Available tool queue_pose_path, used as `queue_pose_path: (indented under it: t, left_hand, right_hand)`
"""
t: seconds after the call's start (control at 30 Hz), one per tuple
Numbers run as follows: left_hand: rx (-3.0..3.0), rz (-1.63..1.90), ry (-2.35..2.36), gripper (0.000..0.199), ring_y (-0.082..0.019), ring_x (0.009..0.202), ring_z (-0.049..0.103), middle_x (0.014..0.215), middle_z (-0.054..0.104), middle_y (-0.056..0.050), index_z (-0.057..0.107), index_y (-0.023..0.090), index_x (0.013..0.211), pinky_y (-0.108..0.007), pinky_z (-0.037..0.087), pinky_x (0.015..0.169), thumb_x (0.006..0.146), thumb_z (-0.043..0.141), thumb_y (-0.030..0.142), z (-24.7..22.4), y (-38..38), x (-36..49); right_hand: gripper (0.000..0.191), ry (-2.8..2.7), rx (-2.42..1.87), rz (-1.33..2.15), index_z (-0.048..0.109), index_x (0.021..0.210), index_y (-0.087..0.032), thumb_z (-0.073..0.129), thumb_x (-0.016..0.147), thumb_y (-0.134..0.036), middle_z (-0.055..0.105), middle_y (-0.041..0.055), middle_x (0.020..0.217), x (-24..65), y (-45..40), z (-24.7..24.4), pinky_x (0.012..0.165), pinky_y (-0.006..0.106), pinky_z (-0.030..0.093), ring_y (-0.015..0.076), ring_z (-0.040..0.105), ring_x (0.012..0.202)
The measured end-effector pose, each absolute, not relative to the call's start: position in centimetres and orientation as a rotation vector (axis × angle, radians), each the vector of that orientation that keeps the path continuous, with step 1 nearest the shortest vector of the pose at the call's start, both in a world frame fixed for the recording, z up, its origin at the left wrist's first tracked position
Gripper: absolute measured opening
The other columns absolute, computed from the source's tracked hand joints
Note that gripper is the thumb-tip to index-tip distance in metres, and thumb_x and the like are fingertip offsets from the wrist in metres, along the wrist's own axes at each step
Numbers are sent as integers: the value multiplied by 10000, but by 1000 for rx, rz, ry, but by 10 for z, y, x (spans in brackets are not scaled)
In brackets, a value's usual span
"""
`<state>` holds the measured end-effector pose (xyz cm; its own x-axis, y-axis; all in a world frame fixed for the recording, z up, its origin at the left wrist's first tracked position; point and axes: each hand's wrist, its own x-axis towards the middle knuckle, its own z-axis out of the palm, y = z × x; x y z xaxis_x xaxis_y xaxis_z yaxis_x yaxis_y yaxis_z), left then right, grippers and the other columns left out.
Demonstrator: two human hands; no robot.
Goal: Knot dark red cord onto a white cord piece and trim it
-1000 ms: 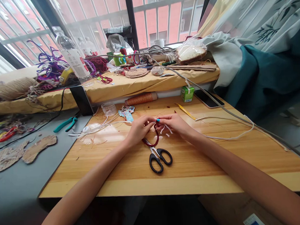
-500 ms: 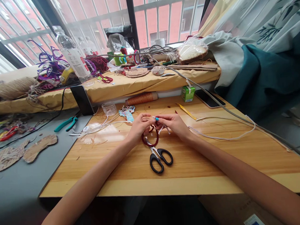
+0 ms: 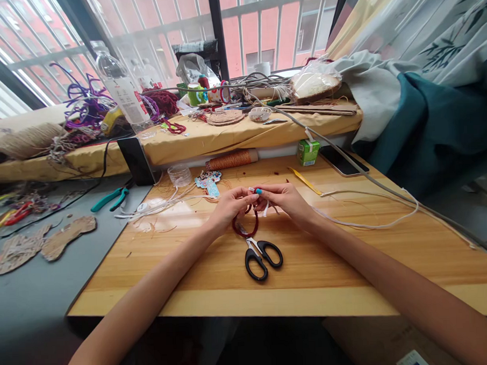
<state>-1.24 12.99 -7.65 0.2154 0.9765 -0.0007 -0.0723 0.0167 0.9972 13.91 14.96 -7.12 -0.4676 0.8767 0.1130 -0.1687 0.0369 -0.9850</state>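
Note:
My left hand point(image 3: 233, 205) and my right hand point(image 3: 287, 201) meet above the middle of the wooden table, fingertips pinched close together. Between them they hold a dark red cord loop point(image 3: 246, 233), which hangs down below the fingers. Short white cord ends point(image 3: 265, 209) stick out under my right fingers. Black-handled scissors point(image 3: 264, 257) lie just below the loop, their blades partly hidden by it. The exact point where the fingers grip is too small to make out.
On the wooden table point(image 3: 184, 301) are a clear cup point(image 3: 179, 175), an orange thread spool point(image 3: 232, 159), a green box point(image 3: 308, 152), a phone point(image 3: 343, 161), a yellow strip point(image 3: 305, 181) and white cords point(image 3: 374, 226). Teal pliers point(image 3: 110, 199) lie left. A cluttered shelf point(image 3: 209, 138) stands behind.
The whole view has shifted slightly. My fingers have moved a little around the red loop, and the white ends below my right fingers hang differently.

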Motion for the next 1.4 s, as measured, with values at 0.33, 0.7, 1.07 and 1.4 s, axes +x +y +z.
queue_pose_path:
  t: [0.33, 0.7, 1.07, 1.4]
  left_hand:
    - [1183, 1175, 981, 254, -5, 404, 341, 643, 549, 10, 609, 131, 819, -150, 213, 368, 617, 649, 280, -68, 131, -16]
    - [1234, 1157, 976, 257, -21, 368, 356, 512, 492, 46, 545, 134, 742, -141, 227, 332, 596, 665, 309, -71, 127, -9]
    - [1283, 1142, 1110, 248, -26, 355, 334, 471, 482, 42, 584, 110, 796, -154, 216, 345, 646, 611, 306, -74, 127, -8]
    - [1516, 1182, 1323, 138, -38, 372, 371, 484, 453, 63, 485, 150, 692, -155, 281, 387, 711, 489, 287, -77, 122, -1]
  right_hand:
    - [332, -1389, -818, 1503, 671, 800, -128, 672, 585, -381, 629, 33, 647, 141, 151, -70, 534, 265, 499, 133, 596, 541]
    - [322, -1401, -804, 1503, 670, 831, -124, 665, 602, -352, 626, 28, 621, 140, 151, -72, 504, 249, 483, 136, 593, 530]
    - [336, -1493, -788, 1418, 666, 869, -125, 624, 644, -371, 635, 31, 625, 137, 151, -77, 528, 265, 489, 139, 590, 538]
    - [249, -1688, -847, 1107, 660, 918, -154, 540, 737, -276, 655, 23, 711, 137, 145, -79, 571, 249, 491, 138, 601, 581]
